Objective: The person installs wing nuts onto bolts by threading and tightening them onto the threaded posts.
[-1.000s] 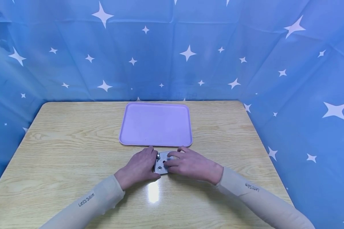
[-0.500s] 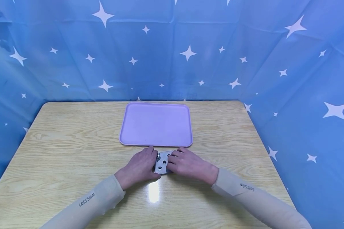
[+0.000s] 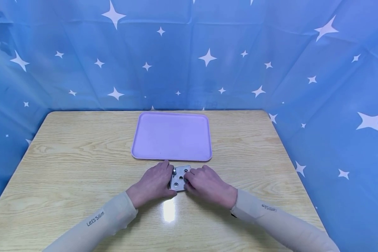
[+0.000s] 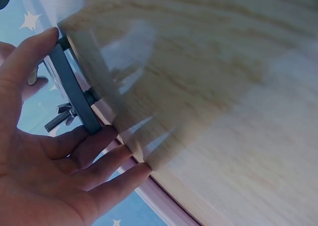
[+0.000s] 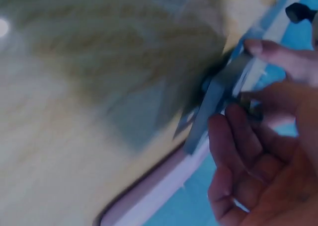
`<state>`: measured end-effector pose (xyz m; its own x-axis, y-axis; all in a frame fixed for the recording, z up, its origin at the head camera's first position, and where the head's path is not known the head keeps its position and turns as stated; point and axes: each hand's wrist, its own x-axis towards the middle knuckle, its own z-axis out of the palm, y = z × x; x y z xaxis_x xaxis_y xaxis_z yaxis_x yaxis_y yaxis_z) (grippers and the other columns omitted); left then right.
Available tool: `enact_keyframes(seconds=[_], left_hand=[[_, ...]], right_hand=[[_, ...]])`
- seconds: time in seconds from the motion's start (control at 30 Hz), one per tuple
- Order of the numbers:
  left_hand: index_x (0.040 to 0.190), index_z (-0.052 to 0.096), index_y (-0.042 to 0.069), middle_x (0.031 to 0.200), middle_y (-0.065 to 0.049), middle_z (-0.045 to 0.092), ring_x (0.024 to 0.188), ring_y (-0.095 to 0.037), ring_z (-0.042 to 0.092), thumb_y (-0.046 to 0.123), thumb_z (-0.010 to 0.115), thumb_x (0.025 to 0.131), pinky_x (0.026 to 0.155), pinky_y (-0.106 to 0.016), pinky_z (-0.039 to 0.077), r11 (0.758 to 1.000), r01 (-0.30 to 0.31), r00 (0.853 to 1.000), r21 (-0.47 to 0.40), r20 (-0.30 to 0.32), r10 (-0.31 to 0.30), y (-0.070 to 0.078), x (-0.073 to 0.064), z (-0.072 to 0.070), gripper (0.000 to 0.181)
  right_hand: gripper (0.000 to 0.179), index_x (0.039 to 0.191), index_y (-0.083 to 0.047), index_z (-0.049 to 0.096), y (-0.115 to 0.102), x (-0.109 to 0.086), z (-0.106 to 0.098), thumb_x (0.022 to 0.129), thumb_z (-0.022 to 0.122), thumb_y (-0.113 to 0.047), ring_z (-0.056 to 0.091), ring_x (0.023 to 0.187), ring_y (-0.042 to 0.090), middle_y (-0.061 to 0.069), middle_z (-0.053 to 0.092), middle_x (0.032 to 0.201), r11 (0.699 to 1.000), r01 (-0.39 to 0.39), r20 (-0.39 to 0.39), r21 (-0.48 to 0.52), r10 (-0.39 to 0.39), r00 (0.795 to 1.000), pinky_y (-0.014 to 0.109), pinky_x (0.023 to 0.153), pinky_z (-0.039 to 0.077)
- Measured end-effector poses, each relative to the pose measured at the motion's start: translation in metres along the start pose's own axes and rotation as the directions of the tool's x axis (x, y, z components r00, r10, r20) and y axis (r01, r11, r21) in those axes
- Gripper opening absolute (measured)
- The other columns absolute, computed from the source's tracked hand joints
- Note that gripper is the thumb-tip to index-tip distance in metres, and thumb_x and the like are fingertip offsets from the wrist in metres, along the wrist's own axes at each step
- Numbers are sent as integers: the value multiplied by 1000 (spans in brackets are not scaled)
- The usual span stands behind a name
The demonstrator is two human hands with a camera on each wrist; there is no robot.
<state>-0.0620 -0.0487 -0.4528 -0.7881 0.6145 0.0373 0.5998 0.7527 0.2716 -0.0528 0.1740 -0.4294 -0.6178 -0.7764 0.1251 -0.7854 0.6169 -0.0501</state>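
A grey metal plate (image 3: 178,182) with several round holes lies in front of the tray, between both hands. My left hand (image 3: 154,180) grips its left side, thumb at the near edge and fingers at the far one. Near that hand a threaded bolt with a wing nut (image 4: 58,120) sticks up from the plate. My right hand (image 3: 209,183) is at the plate's right end, its fingers curled in and pinching a small dark fastener (image 5: 254,112) there. Those fingers largely cover the piece, and I cannot tell its exact kind. Short dark feet (image 4: 90,96) show under the plate.
A shallow purple tray (image 3: 171,157) lies just beyond the hands on the wood-grain table (image 3: 82,150). Blue cloth (image 3: 176,42) with white stars hangs behind the table and along its sides.
My right hand's fingers, spread over the plate before, have drawn back to its right end and curled in, uncovering more holes. The left hand keeps its place on the plate.
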Motion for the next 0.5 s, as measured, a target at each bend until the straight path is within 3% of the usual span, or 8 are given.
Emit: enact_keyframes(seconds=[0.13, 0.2, 0.33, 0.5], left_hand=[[98, 57, 3, 88, -3, 44, 74, -17, 47, 44, 92, 67, 61, -34, 48, 1000, -2, 1000, 3, 0, 2, 0, 0, 0, 62], [97, 57, 4, 87, -3, 44, 73, -17, 47, 44, 92, 66, 61, -34, 48, 1000, -2, 1000, 2, 1, 2, 0, 0, 0, 61], [97, 57, 4, 87, -3, 45, 73, -17, 47, 44, 92, 66, 60, -34, 48, 1000, 1, 1000, -5, 7, -1, 0, 1, -1, 62], [98, 57, 3, 88, -3, 45, 73, -17, 46, 44, 92, 67, 60, -33, 47, 1000, 2, 1000, -15, 14, -2, 0, 1, -1, 61]], right_hand=[[39, 129, -15, 67, 11, -4, -13, 94, 75, -27, 65, 107, 18, -3, 70, 118, 993, 113, 93, 27, -115, 989, 40, 93, 49], [41, 135, -18, 65, 16, -5, -18, 95, 74, -22, 59, 123, 19, -6, 66, 131, 979, 202, 116, -1, -201, 973, 42, 101, 46], [36, 132, -23, 68, 22, -6, -23, 96, 71, -15, 56, 128, 17, -11, 64, 135, 936, 335, 114, -109, -323, 940, 38, 96, 46], [30, 121, -25, 72, 23, -5, -22, 93, 75, -15, 58, 122, 13, -15, 67, 126, 901, 380, 105, -211, -366, 925, 34, 91, 46]])
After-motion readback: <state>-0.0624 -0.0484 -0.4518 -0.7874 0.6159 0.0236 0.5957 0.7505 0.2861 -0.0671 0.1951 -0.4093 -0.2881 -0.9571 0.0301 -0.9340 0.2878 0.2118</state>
